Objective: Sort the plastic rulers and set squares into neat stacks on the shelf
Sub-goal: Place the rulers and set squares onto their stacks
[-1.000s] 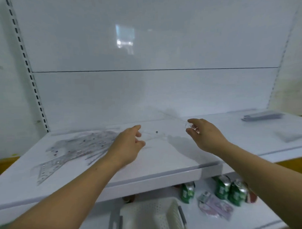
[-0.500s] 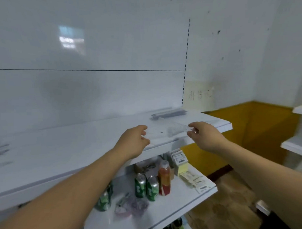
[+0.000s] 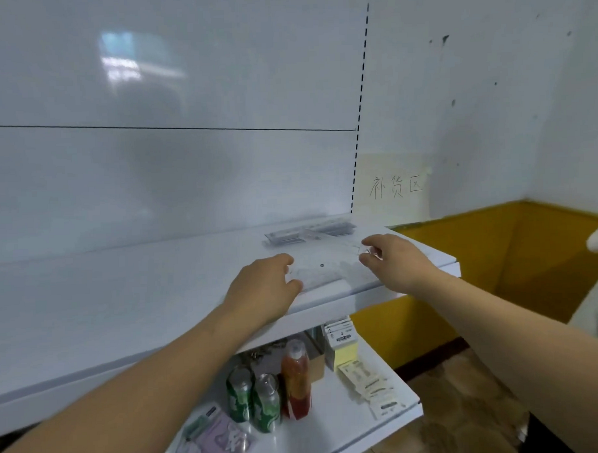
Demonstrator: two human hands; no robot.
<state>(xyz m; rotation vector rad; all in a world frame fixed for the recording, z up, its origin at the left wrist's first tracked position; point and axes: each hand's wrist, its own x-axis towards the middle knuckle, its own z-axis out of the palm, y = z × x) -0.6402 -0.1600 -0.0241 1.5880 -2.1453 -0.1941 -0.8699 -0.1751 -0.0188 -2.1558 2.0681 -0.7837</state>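
Observation:
A clear plastic set square [image 3: 322, 268] with a small dark hole hangs low over the right end of the white shelf [image 3: 124, 300]. My left hand [image 3: 264, 288] pinches its left corner. Its right corner is pinched by my right hand [image 3: 395, 258]. Just behind it, against the back panel, lies a stack of clear rulers [image 3: 309, 231]. The set square is nearly see-through, so its edges are hard to make out.
The shelf's right end [image 3: 456, 266] lies just past my right hand. On a lower shelf [image 3: 331, 425] stand two green cans [image 3: 254, 399], a red drink bottle [image 3: 295, 379], paper packets and a yellow box. Beyond are an orange-yellow wall base and a brown floor.
I have carried the set square from the middle of the shelf to its right end, and my view turned right. The loose pile at the left has left the frame.

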